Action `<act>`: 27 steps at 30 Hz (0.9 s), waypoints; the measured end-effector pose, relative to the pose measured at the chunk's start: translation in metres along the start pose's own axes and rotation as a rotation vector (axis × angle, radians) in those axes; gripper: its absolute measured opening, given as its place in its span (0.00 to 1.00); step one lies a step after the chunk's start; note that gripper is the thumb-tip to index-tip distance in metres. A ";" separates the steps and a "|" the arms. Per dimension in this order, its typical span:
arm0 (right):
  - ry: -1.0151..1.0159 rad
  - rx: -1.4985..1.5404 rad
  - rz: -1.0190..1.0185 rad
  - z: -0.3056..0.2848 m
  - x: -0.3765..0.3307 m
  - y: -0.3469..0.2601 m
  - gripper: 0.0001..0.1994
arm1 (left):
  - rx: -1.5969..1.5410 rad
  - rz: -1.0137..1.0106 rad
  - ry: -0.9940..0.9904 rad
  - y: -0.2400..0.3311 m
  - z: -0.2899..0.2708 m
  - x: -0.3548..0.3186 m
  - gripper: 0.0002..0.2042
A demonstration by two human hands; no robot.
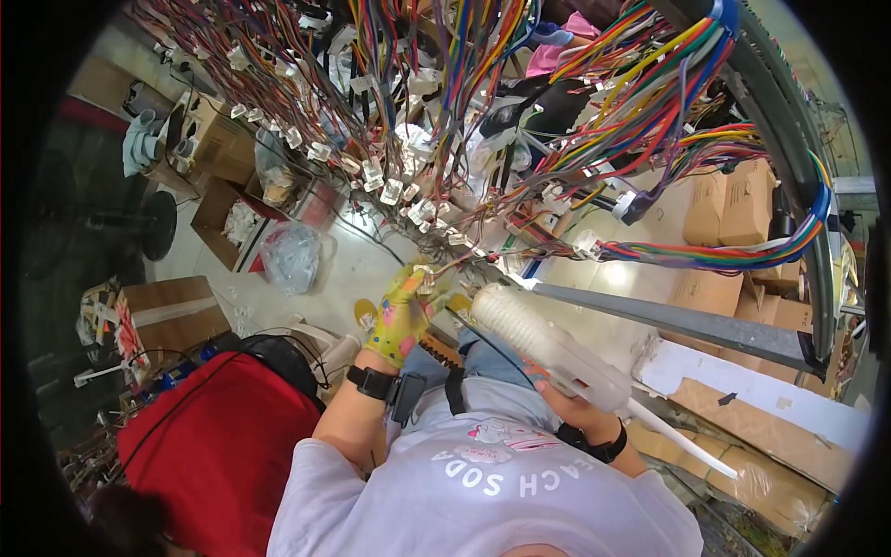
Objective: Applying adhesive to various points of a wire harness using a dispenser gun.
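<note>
My left hand [395, 323], in a yellow patterned glove, pinches a small white wire connector [424, 278] at the lower edge of a hanging wire bundle. My right hand [568, 407] is wrapped around a whitish glue gun [548, 345], seen partly from above. The gun's front end points up and left toward the connector, and a long white glue stick [685, 440] sticks out of its back. A dark cord [492, 342] runs beside the gun. The gun hides some of the right fingers.
Multicoloured wire harnesses [445, 102] with many white connectors hang ahead. A grey metal bar [668, 317] crosses at right, below a curved dark frame [784, 139]. Cardboard boxes [172, 316] stand on both sides. A large red cloth shape [223, 446] is close at left.
</note>
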State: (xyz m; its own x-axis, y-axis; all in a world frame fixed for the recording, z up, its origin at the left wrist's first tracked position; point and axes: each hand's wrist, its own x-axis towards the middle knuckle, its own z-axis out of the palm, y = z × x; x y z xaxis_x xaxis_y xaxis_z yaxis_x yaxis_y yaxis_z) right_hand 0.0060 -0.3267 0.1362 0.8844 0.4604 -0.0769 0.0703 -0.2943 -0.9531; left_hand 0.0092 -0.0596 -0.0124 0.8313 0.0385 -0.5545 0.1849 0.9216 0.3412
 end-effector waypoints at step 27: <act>-0.141 -0.183 0.006 0.030 -0.008 -0.009 0.23 | 0.009 -0.092 -0.217 0.023 -0.047 -0.034 0.21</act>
State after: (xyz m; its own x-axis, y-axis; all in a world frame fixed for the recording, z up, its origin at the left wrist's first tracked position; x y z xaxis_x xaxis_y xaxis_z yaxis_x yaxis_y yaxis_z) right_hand -0.0156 -0.3030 0.1364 0.8126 0.5670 -0.1351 0.1592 -0.4389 -0.8843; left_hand -0.0395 -0.0215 -0.0212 0.9037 -0.1299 -0.4080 0.2687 0.9139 0.3042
